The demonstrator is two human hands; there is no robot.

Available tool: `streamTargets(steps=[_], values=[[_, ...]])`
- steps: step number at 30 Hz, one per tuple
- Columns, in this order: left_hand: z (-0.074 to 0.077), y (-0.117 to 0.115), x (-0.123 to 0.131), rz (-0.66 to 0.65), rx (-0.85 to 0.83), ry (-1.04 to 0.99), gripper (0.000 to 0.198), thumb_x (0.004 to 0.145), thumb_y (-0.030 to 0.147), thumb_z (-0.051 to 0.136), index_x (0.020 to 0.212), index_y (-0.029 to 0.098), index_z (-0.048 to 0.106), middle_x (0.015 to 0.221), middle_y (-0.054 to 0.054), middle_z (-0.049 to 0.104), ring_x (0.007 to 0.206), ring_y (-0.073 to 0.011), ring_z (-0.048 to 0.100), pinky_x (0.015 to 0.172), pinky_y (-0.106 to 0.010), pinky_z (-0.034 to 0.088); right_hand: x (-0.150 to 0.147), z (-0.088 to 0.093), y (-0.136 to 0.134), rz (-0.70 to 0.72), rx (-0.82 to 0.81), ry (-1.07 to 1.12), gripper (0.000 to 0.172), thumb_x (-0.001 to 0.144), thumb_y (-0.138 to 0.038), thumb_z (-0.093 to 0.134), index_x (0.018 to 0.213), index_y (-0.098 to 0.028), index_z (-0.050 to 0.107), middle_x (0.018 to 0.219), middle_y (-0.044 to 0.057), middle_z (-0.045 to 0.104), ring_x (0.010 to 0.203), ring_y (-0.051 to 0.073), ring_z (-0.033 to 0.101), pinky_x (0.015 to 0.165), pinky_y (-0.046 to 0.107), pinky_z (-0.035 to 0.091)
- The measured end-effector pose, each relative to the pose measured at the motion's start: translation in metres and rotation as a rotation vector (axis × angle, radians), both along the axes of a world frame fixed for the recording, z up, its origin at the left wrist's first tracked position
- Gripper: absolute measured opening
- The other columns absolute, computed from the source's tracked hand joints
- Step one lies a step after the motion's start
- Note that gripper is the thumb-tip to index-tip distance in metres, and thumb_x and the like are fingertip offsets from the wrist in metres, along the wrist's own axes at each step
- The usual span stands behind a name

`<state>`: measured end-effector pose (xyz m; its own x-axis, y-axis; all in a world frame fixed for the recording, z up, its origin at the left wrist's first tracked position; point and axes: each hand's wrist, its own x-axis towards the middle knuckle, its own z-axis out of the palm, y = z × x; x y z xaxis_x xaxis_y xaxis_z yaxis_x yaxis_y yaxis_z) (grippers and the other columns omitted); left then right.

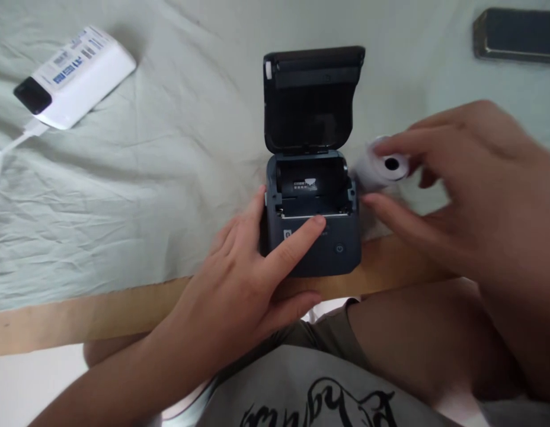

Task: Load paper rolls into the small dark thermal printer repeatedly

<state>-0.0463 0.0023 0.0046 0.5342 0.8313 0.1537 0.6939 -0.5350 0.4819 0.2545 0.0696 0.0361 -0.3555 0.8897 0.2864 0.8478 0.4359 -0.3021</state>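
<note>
A dark blue portable thermal printer [313, 246] sits at the near edge of the cloth, its black lid [314, 104] tipped up and back. Its paper bay shows no roll inside, only a printed label. My left hand [252, 270] steadies the printer, with a finger pressed on the front just below the bay, others along the left side and the thumb below. Just right of the bay, a white paper roll [376, 169] is held in my right hand [448, 172], fingers over its top end. The roll is tilted, and its dark core hole faces up and right.
A white power bank [88, 77] with a plugged-in white cable [10, 148] lies at upper left. At the upper right is a dark oblong case [519, 35]. Pale green wrinkled cloth [168, 118] covers the surface, with a wooden edge [101, 311] in front of my lap.
</note>
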Motion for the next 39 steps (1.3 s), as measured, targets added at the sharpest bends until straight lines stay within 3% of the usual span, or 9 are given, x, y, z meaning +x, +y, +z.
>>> streamTargets(steps=[3, 7, 11, 15, 21, 26, 29, 32, 39], values=[[0.0, -0.001, 0.0, 0.008, -0.003, 0.005, 0.089, 0.109, 0.057, 0.083, 0.183, 0.038, 0.038, 0.193, -0.026, 0.032, 0.174, -0.0543, 0.047, 0.13, -0.076, 0.055, -0.011, -0.008, 0.006, 0.021, 0.119, -0.082, 0.021, 0.112, -0.044, 0.067, 0.128, -0.032, 0.074, 0.131, 0.005, 0.071, 0.101, 0.019, 0.074, 0.075, 0.036, 0.059], [0.001, -0.001, -0.001, 0.01, -0.018, 0.007, 0.088, 0.11, 0.061, 0.079, 0.184, 0.042, 0.036, 0.195, -0.021, 0.031, 0.175, -0.0524, 0.046, 0.131, -0.076, 0.055, -0.009, -0.005, 0.01, 0.082, 0.059, -0.03, 0.021, 0.108, -0.032, 0.07, 0.129, -0.035, 0.071, 0.127, 0.003, 0.074, 0.116, 0.022, 0.078, 0.091, 0.04, 0.067], [0.002, -0.001, -0.002, 0.014, -0.022, 0.013, 0.087, 0.111, 0.065, 0.076, 0.184, 0.042, 0.036, 0.196, -0.02, 0.031, 0.172, -0.0537, 0.05, 0.128, -0.076, 0.058, -0.004, -0.002, 0.01, 0.274, -0.106, 0.105, 0.042, 0.102, -0.013, 0.054, 0.137, -0.034, 0.065, 0.134, 0.001, 0.078, 0.125, 0.02, 0.079, 0.105, 0.043, 0.07], [0.002, -0.001, -0.001, 0.012, -0.02, 0.011, 0.088, 0.11, 0.065, 0.077, 0.184, 0.041, 0.036, 0.195, -0.02, 0.032, 0.173, -0.0541, 0.049, 0.128, -0.077, 0.058, 0.003, -0.013, 0.013, 0.317, 0.008, 0.075, 0.029, 0.11, -0.034, 0.067, 0.138, -0.032, 0.067, 0.139, 0.008, 0.072, 0.133, 0.024, 0.074, 0.112, 0.047, 0.069], [0.001, -0.001, 0.0, 0.018, -0.013, -0.006, 0.083, 0.111, 0.068, 0.073, 0.183, 0.041, 0.04, 0.194, -0.019, 0.035, 0.175, -0.0536, 0.046, 0.13, -0.078, 0.056, 0.0, -0.024, 0.01, 0.222, -0.193, 0.291, 0.044, 0.108, -0.033, 0.063, 0.151, -0.034, 0.056, 0.119, 0.003, 0.071, 0.093, 0.017, 0.073, 0.085, 0.039, 0.068], [0.002, -0.001, 0.001, 0.022, -0.002, 0.003, 0.081, 0.113, 0.07, 0.07, 0.183, 0.043, 0.038, 0.192, -0.017, 0.04, 0.173, -0.0529, 0.049, 0.13, -0.078, 0.055, -0.009, -0.025, 0.004, 0.23, -0.162, 0.262, 0.04, 0.104, -0.023, 0.059, 0.145, -0.028, 0.059, 0.136, 0.006, 0.076, 0.122, 0.021, 0.079, 0.107, 0.044, 0.069], [0.003, 0.0, 0.002, 0.009, 0.012, 0.02, 0.08, 0.115, 0.072, 0.065, 0.183, 0.039, 0.038, 0.19, -0.021, 0.041, 0.171, -0.0534, 0.052, 0.129, -0.076, 0.056, -0.003, -0.031, -0.002, 0.158, -0.176, 0.307, 0.049, 0.104, -0.027, 0.065, 0.153, -0.028, 0.055, 0.131, 0.006, 0.076, 0.112, 0.019, 0.08, 0.1, 0.041, 0.07], [0.001, 0.0, 0.003, 0.012, 0.049, 0.024, 0.082, 0.114, 0.074, 0.064, 0.182, 0.036, 0.039, 0.186, -0.024, 0.044, 0.165, -0.0537, 0.059, 0.125, -0.074, 0.06, 0.005, -0.037, -0.006, 0.239, -0.213, 0.332, 0.063, 0.105, -0.029, 0.065, 0.165, -0.03, 0.044, 0.126, 0.005, 0.075, 0.1, 0.016, 0.077, 0.093, 0.037, 0.07], [-0.004, 0.002, 0.004, 0.001, 0.081, 0.015, 0.082, 0.113, 0.07, 0.071, 0.18, 0.034, 0.041, 0.183, -0.027, 0.045, 0.161, -0.0546, 0.061, 0.124, -0.073, 0.059, 0.007, -0.047, 0.002, 0.211, -0.019, 0.192, 0.064, 0.099, -0.032, 0.072, 0.161, -0.029, 0.055, 0.141, 0.008, 0.071, 0.128, 0.026, 0.077, 0.114, 0.052, 0.069]])
